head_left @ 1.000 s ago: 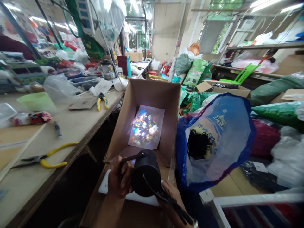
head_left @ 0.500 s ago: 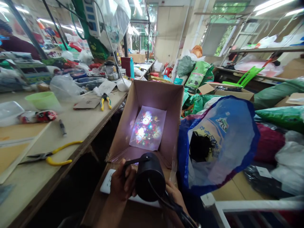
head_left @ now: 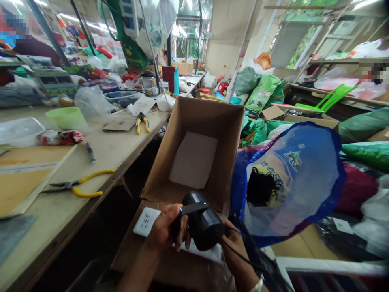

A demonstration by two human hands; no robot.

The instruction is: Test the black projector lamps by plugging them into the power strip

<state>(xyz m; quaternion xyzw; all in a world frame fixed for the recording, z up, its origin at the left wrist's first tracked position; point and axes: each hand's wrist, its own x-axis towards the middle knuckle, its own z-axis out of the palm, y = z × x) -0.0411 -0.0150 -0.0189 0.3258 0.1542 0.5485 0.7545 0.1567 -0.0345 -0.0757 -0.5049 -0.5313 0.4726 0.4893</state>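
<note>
A black cylindrical projector lamp with a side bracket is held over the near edge of an open cardboard box. It is unlit. My left hand is closed around the bracket. On the lamp's rear right side, my right hand is curled, its fingertips partly hidden behind the body. A black cord trails from the lamp across that hand. Below lies a white power strip, partly covered by the lamp and left hand. A blank-looking sheet of paper lies inside the box.
Left, a worktable carries yellow-handled pliers, a second pair of pliers, a marker and a green bowl. Right of the box stands a blue-rimmed bag with black cords inside. A white frame is at lower right.
The lamp's coloured pattern on the paper has gone out. The lamp has turned and tilted in my hands, its bracket now across the top. The view has shifted slightly.
</note>
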